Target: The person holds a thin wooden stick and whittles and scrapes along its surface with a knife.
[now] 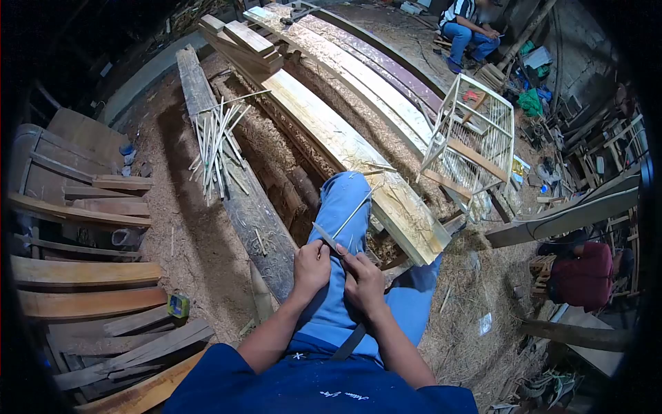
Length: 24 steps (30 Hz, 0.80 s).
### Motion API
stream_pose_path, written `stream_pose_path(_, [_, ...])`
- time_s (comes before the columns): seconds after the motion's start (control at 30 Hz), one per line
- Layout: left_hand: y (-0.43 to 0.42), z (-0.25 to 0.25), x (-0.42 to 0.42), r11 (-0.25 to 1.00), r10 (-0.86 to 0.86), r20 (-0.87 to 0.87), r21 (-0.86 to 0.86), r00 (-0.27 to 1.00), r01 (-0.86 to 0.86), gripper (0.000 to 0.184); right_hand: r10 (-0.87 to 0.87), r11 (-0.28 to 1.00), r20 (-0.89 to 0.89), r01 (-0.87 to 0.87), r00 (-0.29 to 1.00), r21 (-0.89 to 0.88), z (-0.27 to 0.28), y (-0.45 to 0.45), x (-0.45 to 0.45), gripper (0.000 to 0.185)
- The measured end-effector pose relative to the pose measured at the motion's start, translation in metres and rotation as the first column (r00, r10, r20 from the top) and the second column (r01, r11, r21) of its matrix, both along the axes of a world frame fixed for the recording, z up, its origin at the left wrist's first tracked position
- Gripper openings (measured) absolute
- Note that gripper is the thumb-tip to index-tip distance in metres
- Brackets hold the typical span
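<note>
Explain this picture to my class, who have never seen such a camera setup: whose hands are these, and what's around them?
These are a person's own bare hands, not a machine's, seen from a camera worn on the head, looking forward and down. The right hand grips a knife; the left hand is closed beside it, apparently on a thin stick, above a blue-trousered leg. More thin sticks lie piled on a weathered board; a slatted cage is farther right.

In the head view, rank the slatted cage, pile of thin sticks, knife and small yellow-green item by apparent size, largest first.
1. Slatted cage
2. Pile of thin sticks
Unsure: knife and small yellow-green item; the knife looks longer but narrower.
</note>
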<state>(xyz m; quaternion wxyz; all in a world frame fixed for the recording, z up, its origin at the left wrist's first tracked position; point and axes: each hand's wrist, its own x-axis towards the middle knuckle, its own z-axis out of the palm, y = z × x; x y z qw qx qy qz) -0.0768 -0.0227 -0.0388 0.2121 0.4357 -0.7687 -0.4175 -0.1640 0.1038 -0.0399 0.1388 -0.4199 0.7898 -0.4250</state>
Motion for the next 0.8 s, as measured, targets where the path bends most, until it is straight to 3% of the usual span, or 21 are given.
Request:
stream_pose_path(0.33, [0.009, 0.019, 0.011, 1.000, -0.020, 0.005, 0.007, 1.000, 0.020, 0.025, -0.016, 0.998, -0.155, 0.025, 0.988, 0.059, 0.000, -0.003, 0.009, 0.061])
stream_pose_path(0.53, [0.017, 0.019, 0.025, 0.999, -0.012, -0.106, 0.040, 0.994, 0.016, 0.023, -0.013, 0.996, -0.200, 0.031, 0.980, 0.085, 0.006, -0.004, 0.012, 0.067])
stream_pose_path(0.8, [0.034, 0.045, 0.065, 0.987, -0.040, 0.127, 0.158, 0.991, 0.019, 0.021, -0.043, 0.993, -0.220, 0.066, 0.975, 0.099, 0.001, -0.009, 0.009, 0.071])
